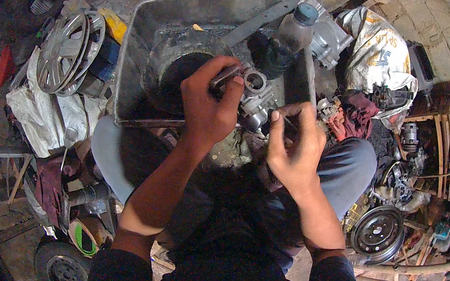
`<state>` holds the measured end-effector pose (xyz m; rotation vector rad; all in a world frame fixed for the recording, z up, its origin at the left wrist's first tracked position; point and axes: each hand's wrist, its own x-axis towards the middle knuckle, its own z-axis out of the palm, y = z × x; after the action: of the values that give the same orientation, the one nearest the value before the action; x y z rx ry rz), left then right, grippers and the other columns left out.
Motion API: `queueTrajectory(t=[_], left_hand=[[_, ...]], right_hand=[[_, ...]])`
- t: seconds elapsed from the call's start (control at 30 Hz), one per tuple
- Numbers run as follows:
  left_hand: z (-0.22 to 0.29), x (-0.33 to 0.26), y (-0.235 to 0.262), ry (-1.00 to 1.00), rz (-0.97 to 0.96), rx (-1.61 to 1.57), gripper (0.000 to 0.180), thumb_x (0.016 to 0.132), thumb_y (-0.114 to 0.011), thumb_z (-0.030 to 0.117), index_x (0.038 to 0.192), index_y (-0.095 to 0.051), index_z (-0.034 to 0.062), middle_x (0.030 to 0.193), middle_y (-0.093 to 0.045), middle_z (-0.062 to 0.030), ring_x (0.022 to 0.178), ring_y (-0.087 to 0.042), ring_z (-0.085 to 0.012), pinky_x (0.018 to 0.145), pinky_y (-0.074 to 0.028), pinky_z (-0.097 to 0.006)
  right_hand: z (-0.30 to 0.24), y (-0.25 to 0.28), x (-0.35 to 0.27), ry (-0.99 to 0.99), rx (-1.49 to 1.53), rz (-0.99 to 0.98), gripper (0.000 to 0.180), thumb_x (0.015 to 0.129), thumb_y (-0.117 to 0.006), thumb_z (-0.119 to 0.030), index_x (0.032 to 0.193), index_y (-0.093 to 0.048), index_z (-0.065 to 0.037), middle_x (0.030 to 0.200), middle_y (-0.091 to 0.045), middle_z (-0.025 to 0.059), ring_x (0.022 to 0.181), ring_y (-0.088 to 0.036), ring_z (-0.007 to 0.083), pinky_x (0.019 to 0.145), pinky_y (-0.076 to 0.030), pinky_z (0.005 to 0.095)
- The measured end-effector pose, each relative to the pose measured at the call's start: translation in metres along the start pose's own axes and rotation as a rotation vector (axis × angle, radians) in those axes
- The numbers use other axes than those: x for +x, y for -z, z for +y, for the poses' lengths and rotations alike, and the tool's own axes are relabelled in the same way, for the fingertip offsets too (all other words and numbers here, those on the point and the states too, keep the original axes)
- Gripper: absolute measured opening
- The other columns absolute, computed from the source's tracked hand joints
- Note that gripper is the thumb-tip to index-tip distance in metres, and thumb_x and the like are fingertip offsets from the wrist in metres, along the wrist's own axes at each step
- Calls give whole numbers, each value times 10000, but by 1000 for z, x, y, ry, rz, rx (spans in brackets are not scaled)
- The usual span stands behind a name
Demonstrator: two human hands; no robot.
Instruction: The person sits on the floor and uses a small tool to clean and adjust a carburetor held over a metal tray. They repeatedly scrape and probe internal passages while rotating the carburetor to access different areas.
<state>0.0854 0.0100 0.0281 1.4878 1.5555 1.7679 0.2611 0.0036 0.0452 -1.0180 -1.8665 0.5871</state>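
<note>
My left hand (212,96) is closed round a small grey metal carburetor (255,102), holding it over the near side of a grey basin (135,55). The carburetor's round bore faces up, and a cylindrical part points toward my right hand. My right hand (298,144) is just right of it, thumb and forefinger curled toward each other in a pinch. Whatever lies between those fingertips is too small or hidden to name. Behind the carburetor, a clear plastic bottle (289,41) with a blue cap and dark liquid stands in the basin.
A round dark container (157,69) and a flat metal bar (260,24) are in the basin. Wheel covers (61,53) lie at left, a white sack (376,49) at back right. A steel wheel (376,233) and several engine parts crowd the right side.
</note>
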Motion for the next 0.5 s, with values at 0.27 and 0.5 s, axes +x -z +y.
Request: queueTrajectory(t=[0.27,0.5], left_hand=[[2,0,1,6,-7,-20,202,862,-642,95,1022,-684,-21,877,-717,-137,826,-710,-206,765,-534,-325],[2,-2,3,-35,-38,0,224,850,-641,91,1043,-677,-15,892,-712,-121,826,-696,-196,772,-533,-333]], right_hand=[[3,3,2,59,-80,-11,138,887,-693,33,858,-561,5,689,-624,110,584,-606,149,535,-455,290],[3,1,0,-32,-19,26,149,873,-688,15,867,-539,0,723,-661,185,622,-687,345,564,-504,400]])
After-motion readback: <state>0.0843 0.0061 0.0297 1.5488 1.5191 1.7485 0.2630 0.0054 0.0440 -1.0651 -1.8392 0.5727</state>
